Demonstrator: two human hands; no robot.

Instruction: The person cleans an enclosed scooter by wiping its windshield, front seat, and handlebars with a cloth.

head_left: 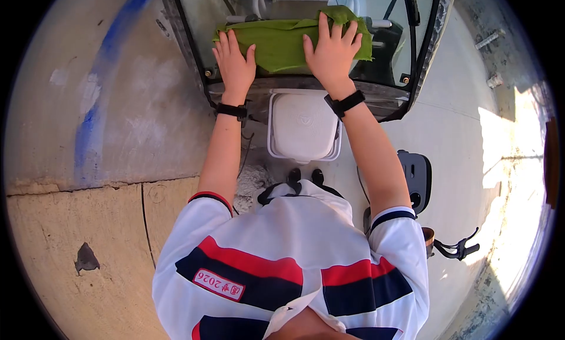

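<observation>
A green cloth (276, 43) lies spread across the clear windshield (376, 75) of a small vehicle. My left hand (234, 63) rests flat at the cloth's left end, fingers stretched forward and thumb apart. Farther right, my right hand (333, 53) presses on the cloth with its fingers spread; the fabric is bunched up just beyond its fingertips. Neither hand grips the cloth. Black bands circle both wrists.
Below the windshield sits a white basket (305, 127) with a lid. A black wiper arm (411, 7) reaches over the glass at upper right. At right are a grey and black object (415, 178) and a black brake lever (456, 247). A wall (53, 134) stands at left.
</observation>
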